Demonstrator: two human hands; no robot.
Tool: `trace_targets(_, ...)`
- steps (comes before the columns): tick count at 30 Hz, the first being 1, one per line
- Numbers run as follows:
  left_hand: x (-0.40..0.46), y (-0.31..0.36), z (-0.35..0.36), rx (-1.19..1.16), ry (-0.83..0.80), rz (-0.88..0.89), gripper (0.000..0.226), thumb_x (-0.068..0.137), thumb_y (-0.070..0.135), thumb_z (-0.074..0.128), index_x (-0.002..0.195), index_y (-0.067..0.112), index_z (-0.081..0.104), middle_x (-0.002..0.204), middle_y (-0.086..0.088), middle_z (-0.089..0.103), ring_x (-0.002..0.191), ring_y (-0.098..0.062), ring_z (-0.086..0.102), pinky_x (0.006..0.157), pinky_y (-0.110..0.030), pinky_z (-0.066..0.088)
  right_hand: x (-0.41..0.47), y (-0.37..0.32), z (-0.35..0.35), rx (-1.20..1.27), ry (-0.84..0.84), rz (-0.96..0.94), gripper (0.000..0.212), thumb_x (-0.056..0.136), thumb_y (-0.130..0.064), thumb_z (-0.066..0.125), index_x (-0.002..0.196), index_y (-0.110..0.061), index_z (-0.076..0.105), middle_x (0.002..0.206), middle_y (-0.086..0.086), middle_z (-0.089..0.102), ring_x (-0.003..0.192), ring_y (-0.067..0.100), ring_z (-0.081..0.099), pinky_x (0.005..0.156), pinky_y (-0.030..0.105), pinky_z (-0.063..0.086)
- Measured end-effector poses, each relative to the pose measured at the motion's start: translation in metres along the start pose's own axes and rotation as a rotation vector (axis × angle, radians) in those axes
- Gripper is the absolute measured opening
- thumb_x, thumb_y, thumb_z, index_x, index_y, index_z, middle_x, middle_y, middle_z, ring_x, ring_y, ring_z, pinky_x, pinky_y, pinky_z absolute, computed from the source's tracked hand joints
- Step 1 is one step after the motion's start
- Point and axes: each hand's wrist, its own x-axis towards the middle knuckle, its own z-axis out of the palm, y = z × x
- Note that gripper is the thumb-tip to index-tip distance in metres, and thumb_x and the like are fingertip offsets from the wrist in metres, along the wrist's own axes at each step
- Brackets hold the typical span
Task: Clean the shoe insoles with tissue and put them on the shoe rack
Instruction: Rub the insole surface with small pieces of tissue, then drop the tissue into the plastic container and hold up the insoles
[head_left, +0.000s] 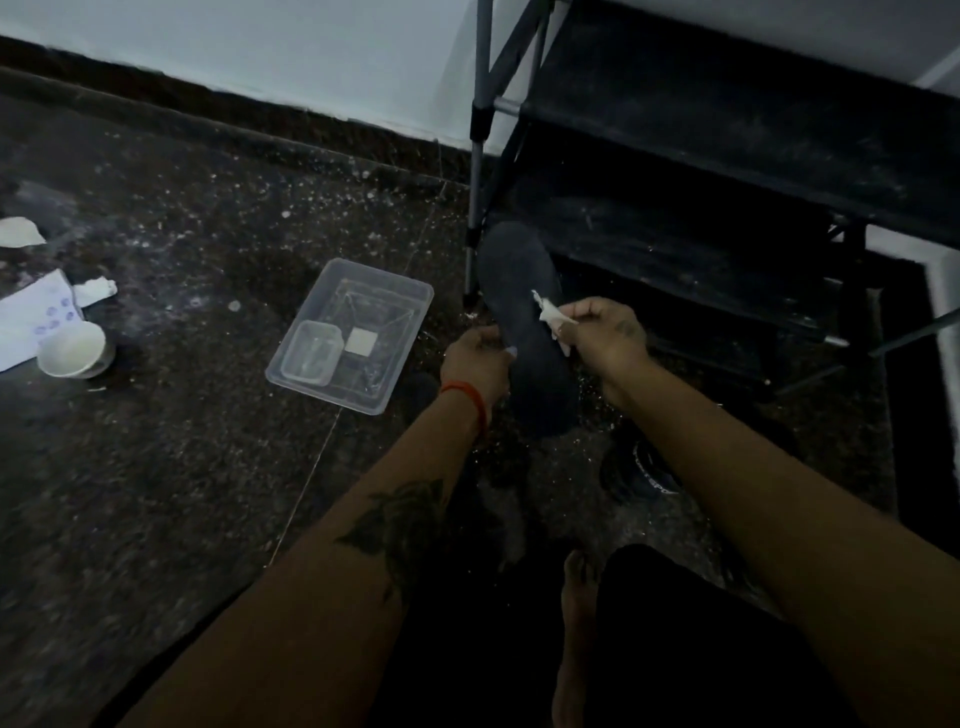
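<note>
A dark shoe insole (524, 322) is held up over the floor, toe end pointing away from me. My left hand (475, 364) grips its left edge near the middle. My right hand (605, 332) pinches a small white tissue (548, 314) and presses it against the insole's right side. The black shoe rack (727, 156) with metal posts stands just beyond, at the upper right; its shelves look dusty and bare. A dark shoe (641, 470) lies on the floor under my right forearm.
A clear plastic tray (410, 296) holding a smaller clear box (311, 351) sits on the dark speckled floor to the left. Farther left are a white bowl (72, 349), a tissue pack (31, 317) and crumpled paper (21, 231). My bare foot (574, 623) is at the bottom.
</note>
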Motion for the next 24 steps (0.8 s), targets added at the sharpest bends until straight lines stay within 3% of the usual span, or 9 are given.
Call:
trace_targets(4, 0.036, -0.055, 0.008, 0.033, 0.078, -0.115, 0.026, 0.080, 0.001, 0.064, 0.106, 0.004, 0.065, 0.104, -0.022, 0.068, 0.086, -0.034, 0.066, 0.083, -0.048, 0.056, 0.029, 0.045, 0.020, -0.190, -0.065, 0.030, 0.005, 0.080, -0.013, 0.068, 0.081, -0.017, 0.065, 0.085, 0.005, 0.066, 0.077, 0.015, 0.060, 0.065, 0.023, 0.049)
trace_targets(7, 0.061, -0.097, 0.012, 0.051, 0.120, -0.214, 0.025, 0.078, 0.003, 0.066, 0.101, 0.013, 0.067, 0.096, -0.015, 0.070, 0.085, -0.030, 0.066, 0.085, -0.046, 0.056, 0.049, 0.086, 0.035, -0.274, -0.135, 0.025, 0.008, 0.078, -0.011, 0.070, 0.087, -0.011, 0.068, 0.078, 0.001, 0.063, 0.072, 0.012, 0.056, 0.054, 0.009, 0.043)
trace_targets(12, 0.095, -0.144, 0.008, 0.253, 0.150, -0.254, 0.032, 0.077, 0.008, 0.069, 0.109, 0.013, 0.070, 0.110, -0.013, 0.070, 0.102, -0.033, 0.065, 0.091, -0.042, 0.053, 0.072, 0.152, 0.061, -0.400, -0.243, 0.075, 0.016, 0.079, -0.011, 0.069, 0.092, -0.001, 0.069, 0.079, 0.005, 0.061, 0.075, 0.018, 0.054, 0.060, 0.022, 0.040)
trace_targets(14, 0.104, -0.156, 0.007, 0.301, 0.154, -0.269, 0.031, 0.080, 0.008, 0.067, 0.111, 0.013, 0.070, 0.115, -0.013, 0.068, 0.105, -0.033, 0.063, 0.092, -0.041, 0.052, 0.081, 0.174, 0.070, -0.416, -0.252, 0.104, 0.017, 0.080, -0.012, 0.069, 0.093, -0.002, 0.069, 0.072, 0.003, 0.059, 0.066, 0.015, 0.053, 0.055, 0.019, 0.038)
trace_targets(18, 0.120, -0.179, 0.005, 0.394, 0.151, -0.299, 0.029, 0.084, 0.012, 0.064, 0.112, 0.017, 0.069, 0.116, -0.011, 0.067, 0.107, -0.032, 0.062, 0.094, -0.038, 0.051, 0.089, 0.207, 0.085, -0.433, -0.268, 0.151, 0.015, 0.081, -0.015, 0.068, 0.091, -0.003, 0.068, 0.079, 0.009, 0.062, 0.053, 0.006, 0.045, 0.039, 0.007, 0.033)
trace_targets(21, 0.128, -0.192, 0.005, 0.431, 0.143, -0.326, 0.028, 0.083, 0.012, 0.066, 0.111, 0.014, 0.069, 0.116, -0.013, 0.067, 0.105, -0.032, 0.063, 0.093, -0.038, 0.052, 0.093, 0.223, 0.090, -0.440, -0.298, 0.200, 0.005, 0.082, -0.014, 0.066, 0.081, -0.010, 0.064, 0.068, 0.003, 0.056, 0.054, 0.007, 0.044, 0.045, 0.014, 0.037)
trace_targets(24, 0.134, -0.197, 0.004, 0.482, 0.156, -0.360, 0.031, 0.085, 0.015, 0.065, 0.114, 0.005, 0.066, 0.119, -0.016, 0.065, 0.111, -0.031, 0.061, 0.093, -0.036, 0.050, 0.094, 0.234, 0.095, -0.436, -0.300, 0.227, 0.023, 0.082, -0.015, 0.067, 0.064, -0.018, 0.054, 0.060, -0.002, 0.051, 0.054, 0.009, 0.046, 0.045, 0.018, 0.037)
